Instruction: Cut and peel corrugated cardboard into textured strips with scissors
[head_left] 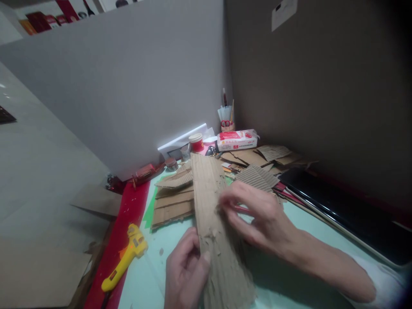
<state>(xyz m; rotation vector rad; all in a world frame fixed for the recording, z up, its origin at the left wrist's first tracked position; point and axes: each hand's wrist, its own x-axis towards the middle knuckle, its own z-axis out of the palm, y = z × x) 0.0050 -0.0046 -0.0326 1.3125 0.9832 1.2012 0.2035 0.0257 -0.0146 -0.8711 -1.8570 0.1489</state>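
Observation:
A long strip of corrugated cardboard (pixel 209 184) runs upright through the middle of the view, its surface torn and ridged, with loose paper scraps near its centre. My left hand (pixel 186 270) grips its lower left edge, thumb on the face and fingers behind. Against the strip's right side, my right hand (pixel 254 214) is closed in a pinch around a thin red tool (pixel 242 209). Fingers cover most of that tool, and its tip is blurred, so its kind does not show. Left of the strip lies a ribbed cardboard panel (pixel 174 208) on the table.
A yellow glue gun (pixel 125 257) lies at the left on the red border (pixel 130 206). Cardboard scraps (pixel 257 176), a tissue pack (pixel 237 140), a red cup (pixel 196 143) and a pen holder (pixel 227 122) fill the back. At right rests a glossy black panel (pixel 341 210).

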